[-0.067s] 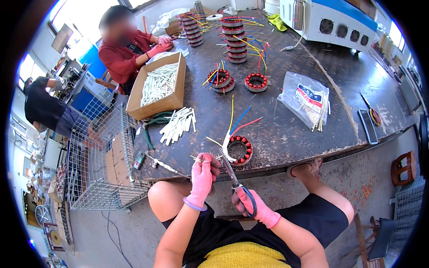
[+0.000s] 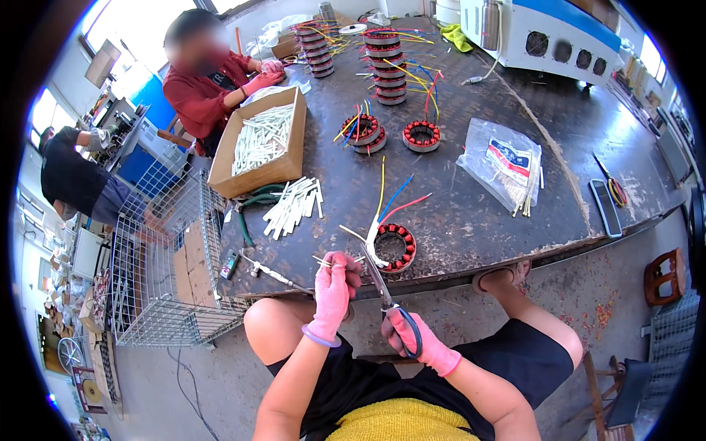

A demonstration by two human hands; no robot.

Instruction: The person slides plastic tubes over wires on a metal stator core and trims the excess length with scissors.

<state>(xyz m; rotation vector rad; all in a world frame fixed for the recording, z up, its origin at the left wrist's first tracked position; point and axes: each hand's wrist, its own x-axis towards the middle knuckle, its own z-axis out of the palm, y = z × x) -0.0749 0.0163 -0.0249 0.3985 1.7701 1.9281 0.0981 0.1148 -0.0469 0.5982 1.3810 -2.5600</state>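
Observation:
My right hand (image 2: 419,339), in a pink glove, is closed round the handles of a pair of scissors (image 2: 378,280). The blades point up and away toward a round stator (image 2: 410,257) with red windings. White sleeving (image 2: 372,237) stands at that stator's left side; yellow, blue and red wires come out of its top. A thin cream strip juts out leftward beside it. My left hand (image 2: 335,290), also pink-gloved, pinches thin cream strips (image 2: 321,261) whose ends stick out past the fingers. It is just left of the blades; what lies inside the fingers is hidden.
White sleeve pieces (image 2: 294,209) lie loose near pliers (image 2: 246,220) and a full cardboard box (image 2: 220,181). More stators (image 2: 421,135) stand farther back, some stacked. At right are a plastic bag (image 2: 500,162), a phone (image 2: 605,207) and another pair of scissors (image 2: 612,182). A co-worker (image 2: 198,92) sits far left.

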